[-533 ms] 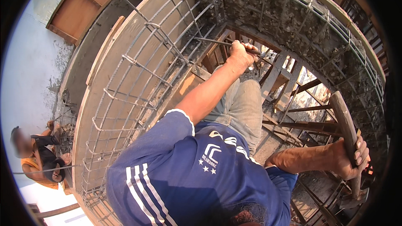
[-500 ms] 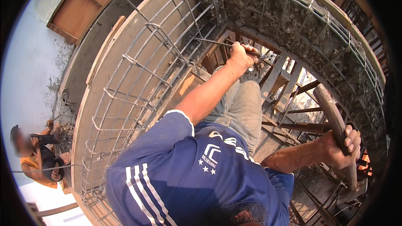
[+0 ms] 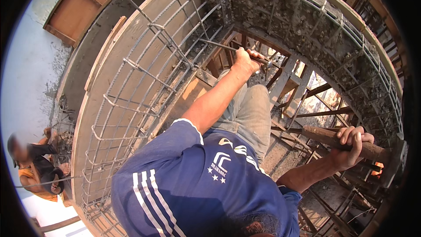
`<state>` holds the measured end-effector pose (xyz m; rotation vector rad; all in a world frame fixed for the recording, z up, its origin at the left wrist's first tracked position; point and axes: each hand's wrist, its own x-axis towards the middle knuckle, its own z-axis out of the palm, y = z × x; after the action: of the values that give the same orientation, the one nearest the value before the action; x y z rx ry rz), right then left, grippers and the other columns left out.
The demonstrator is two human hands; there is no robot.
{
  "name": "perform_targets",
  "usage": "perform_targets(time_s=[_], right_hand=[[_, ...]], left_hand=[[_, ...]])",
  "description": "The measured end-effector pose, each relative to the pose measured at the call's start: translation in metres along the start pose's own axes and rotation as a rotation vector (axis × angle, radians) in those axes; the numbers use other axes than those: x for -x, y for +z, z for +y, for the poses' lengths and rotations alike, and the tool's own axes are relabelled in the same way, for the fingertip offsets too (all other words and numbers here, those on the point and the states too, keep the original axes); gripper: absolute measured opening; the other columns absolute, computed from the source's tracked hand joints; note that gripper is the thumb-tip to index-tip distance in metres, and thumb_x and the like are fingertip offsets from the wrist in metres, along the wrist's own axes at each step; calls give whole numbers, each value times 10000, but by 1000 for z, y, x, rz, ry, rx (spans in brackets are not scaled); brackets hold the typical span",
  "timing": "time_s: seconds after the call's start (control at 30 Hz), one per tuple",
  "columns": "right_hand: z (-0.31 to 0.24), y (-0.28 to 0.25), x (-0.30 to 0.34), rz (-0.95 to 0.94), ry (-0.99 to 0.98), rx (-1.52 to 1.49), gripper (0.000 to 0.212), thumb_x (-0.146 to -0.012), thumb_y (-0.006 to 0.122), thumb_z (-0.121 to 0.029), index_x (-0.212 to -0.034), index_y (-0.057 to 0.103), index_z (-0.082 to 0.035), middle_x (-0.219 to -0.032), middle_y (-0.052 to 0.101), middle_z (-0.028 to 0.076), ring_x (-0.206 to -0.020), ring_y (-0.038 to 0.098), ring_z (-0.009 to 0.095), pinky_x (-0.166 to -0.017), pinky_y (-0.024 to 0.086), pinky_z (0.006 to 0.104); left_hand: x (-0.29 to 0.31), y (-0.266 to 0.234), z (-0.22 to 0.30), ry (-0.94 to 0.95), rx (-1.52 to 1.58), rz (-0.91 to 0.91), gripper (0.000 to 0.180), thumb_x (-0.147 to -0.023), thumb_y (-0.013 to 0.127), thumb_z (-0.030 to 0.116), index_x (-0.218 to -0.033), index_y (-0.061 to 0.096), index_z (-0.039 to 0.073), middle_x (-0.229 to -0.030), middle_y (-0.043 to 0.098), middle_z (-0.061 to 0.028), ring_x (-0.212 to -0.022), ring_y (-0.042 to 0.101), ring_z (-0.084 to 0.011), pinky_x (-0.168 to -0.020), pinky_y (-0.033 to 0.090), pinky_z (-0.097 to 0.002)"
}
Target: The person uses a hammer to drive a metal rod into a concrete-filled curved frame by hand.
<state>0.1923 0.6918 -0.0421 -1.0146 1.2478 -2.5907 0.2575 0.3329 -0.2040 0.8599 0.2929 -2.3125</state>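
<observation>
My left hand (image 3: 246, 62) is closed around a thin metal rod (image 3: 221, 45), in front of the rough concrete. One end of the rod reaches left to the rebar cage (image 3: 131, 64); its other end comes out past my fingers over the opening. My right hand (image 3: 351, 145) grips the thick wooden handle of a hammer (image 3: 321, 136) at the lower right. The handle lies nearly level, and the grey hammer head (image 3: 397, 162) is at the far right, partly lost in the dark rim.
A curved concrete wall (image 3: 302, 24) with exposed rebar bends around the far and right sides. Below me, timber props (image 3: 322, 113) show through an opening. Curved formwork board (image 3: 103, 74) stands behind the cage at left. Another person (image 3: 37, 166) sits at the far left.
My right hand has swung the hammer from a steep tilt to nearly level, its head moving up and outward to the right. My left hand keeps its hold on the rod, shifting slightly.
</observation>
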Motion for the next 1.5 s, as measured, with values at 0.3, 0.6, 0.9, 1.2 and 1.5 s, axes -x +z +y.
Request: perform_targets(time_s=[0.3,0.6,0.9,1.2,1.5], right_hand=[[191,38,123,-233,1045,419,121,-790,602,5,-855,500,-3,-563,540,52,-395,541,172,-378,424,306],[219,0,131,-59,1091,293,96,-795,590,-31,-757,506,-6,-567,531,76,-414,536,177,-380,471,334],[256,-4,144,-199,1250,366,91,-806,582,-49,-856,516,-9,-609,539,60,-424,536,160,-369,473,322],[215,7,120,-70,1110,342,147,-816,604,-52,-894,493,3,-619,550,82,-437,535,182,-406,456,322],[52,52,46,-147,45,185,138,-860,566,3,-934,455,-32,-666,509,92,-504,493,166,-489,469,318]], left_hand=[[11,-27,9,-75,-124,164,590,-1035,243,573,-696,415,122,-520,383,-21,-462,372,-172,-514,368,-345],[116,-220,178,-30,-667,203,336,-1043,435,429,-921,511,125,-670,452,17,-459,360,-83,-384,281,-239],[109,-180,125,-115,-355,73,445,-1042,347,541,-901,465,136,-614,385,43,-469,349,-92,-404,278,-252],[103,-146,26,-211,-148,-21,527,-1029,288,578,-728,425,169,-554,311,52,-452,309,-112,-428,271,-268],[69,-58,62,-202,142,-173,685,-1009,226,652,-677,440,93,-603,385,-14,-536,405,-143,-449,378,-264]])
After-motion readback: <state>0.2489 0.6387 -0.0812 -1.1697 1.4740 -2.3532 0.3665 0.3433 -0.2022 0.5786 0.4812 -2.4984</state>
